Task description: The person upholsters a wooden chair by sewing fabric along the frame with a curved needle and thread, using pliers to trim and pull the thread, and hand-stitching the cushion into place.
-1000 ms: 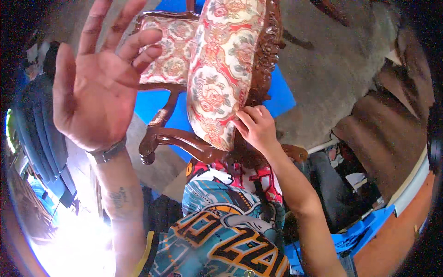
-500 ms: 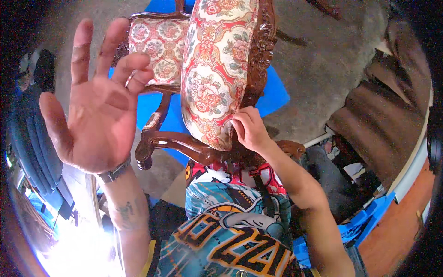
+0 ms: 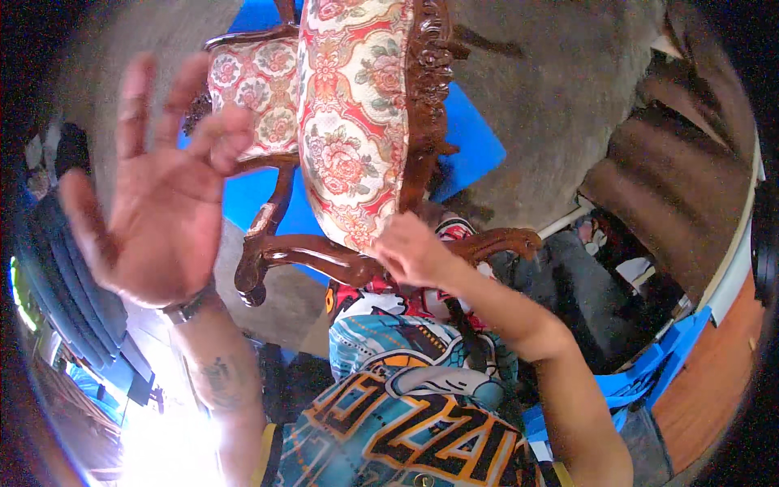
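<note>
Right hand shifted to the lower tip of the floral panel

In the head view, the right hand (image 3: 415,256) had moved down from the right edge of the larger floral panel (image 3: 353,97) to its lower tip, and the upholstered chair (image 3: 349,154) appeared farther left than half a second earlier. The right hand's fingers were bent in and drawn narrow at that tip; whether they pinched the fabric could not be told. The left hand (image 3: 166,219) was raised beside the chair, blurred, its palm toward the camera. Its thumb and two fingers were spread wide, the other two curled; whether those held anything fine could not be told. A dark band (image 3: 187,310) circled the left wrist.

The chair was over a blue sheet (image 3: 475,138) on the grey floor (image 3: 544,97), the sheet's right corner showing beyond the carved wooden frame (image 3: 430,73). A smaller floral panel (image 3: 256,89) showed left of the larger one. A curved wooden piece (image 3: 320,258) crossed the sheet's lower edge, near the person's patterned shirt (image 3: 406,406). Brown cloth (image 3: 682,187) lay well to the right, and dark folded cloth (image 3: 65,276) showed at the far left.
</note>
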A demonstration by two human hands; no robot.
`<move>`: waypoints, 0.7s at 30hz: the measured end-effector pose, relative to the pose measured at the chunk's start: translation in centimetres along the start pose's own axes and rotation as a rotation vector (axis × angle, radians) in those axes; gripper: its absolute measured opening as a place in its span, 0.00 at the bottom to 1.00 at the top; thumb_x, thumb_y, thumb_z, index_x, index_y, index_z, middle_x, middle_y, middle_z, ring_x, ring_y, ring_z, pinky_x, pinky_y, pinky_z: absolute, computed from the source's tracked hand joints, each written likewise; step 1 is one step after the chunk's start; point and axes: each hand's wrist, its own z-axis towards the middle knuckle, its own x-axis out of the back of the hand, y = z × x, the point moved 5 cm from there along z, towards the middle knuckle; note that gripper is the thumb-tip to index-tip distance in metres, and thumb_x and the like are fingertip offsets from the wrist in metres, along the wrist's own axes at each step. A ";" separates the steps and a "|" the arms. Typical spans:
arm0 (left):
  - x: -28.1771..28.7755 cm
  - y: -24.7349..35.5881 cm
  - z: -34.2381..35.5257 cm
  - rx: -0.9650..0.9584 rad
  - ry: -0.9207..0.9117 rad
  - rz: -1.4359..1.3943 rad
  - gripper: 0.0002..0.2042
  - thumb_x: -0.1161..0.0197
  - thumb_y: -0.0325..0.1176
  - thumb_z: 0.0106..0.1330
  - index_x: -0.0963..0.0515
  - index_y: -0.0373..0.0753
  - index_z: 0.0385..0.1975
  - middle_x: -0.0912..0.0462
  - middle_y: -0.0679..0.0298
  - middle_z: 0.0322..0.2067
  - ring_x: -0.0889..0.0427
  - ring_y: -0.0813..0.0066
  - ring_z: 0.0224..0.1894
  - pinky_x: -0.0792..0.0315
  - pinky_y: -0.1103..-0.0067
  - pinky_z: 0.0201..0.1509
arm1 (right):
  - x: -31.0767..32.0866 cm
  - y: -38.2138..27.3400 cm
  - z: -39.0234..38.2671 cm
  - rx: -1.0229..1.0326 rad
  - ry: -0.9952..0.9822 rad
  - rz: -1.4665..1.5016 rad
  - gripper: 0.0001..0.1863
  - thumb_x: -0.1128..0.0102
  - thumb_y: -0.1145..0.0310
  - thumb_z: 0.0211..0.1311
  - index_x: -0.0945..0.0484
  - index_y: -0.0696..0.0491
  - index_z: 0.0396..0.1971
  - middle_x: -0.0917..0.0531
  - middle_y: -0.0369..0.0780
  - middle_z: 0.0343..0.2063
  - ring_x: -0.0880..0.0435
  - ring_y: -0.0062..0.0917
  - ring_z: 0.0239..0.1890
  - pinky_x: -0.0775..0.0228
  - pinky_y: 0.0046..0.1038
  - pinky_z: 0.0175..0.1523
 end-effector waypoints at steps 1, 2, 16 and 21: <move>-0.3 -1.2 0.3 0.046 -0.106 0.045 0.40 0.49 0.56 0.62 0.52 0.35 0.67 0.47 0.48 0.65 0.33 0.52 0.57 0.42 0.63 0.63 | 0.5 -1.2 0.2 -0.056 0.054 -0.012 0.08 0.37 0.72 0.45 0.28 0.51 0.26 0.24 0.37 0.27 0.24 0.33 0.35 0.36 0.35 0.42; -0.9 -2.3 0.4 0.105 -0.235 0.054 0.40 0.52 0.59 0.62 0.51 0.35 0.67 0.45 0.48 0.64 0.31 0.53 0.56 0.41 0.64 0.62 | 1.8 -2.6 0.2 -0.053 0.213 0.007 0.07 0.38 0.70 0.48 0.28 0.52 0.25 0.24 0.37 0.27 0.25 0.34 0.36 0.37 0.36 0.44; 5.4 -15.5 3.6 -0.344 0.279 1.768 0.33 0.40 0.49 0.59 0.39 0.41 0.62 0.42 0.45 0.62 0.42 0.43 0.62 0.47 0.58 0.65 | 10.1 -13.8 -38.9 -1.786 -0.153 -0.422 0.17 0.55 0.58 0.68 0.32 0.58 0.27 0.24 0.49 0.18 0.24 0.51 0.24 0.35 0.44 0.31; 6.4 -18.0 3.2 -0.212 0.271 1.970 0.37 0.42 0.53 0.60 0.45 0.42 0.65 0.50 0.42 0.65 0.47 0.42 0.65 0.50 0.56 0.66 | 4.3 -16.5 -42.4 -1.749 -0.392 -0.434 0.15 0.57 0.56 0.67 0.32 0.54 0.33 0.23 0.55 0.20 0.23 0.54 0.25 0.34 0.52 0.30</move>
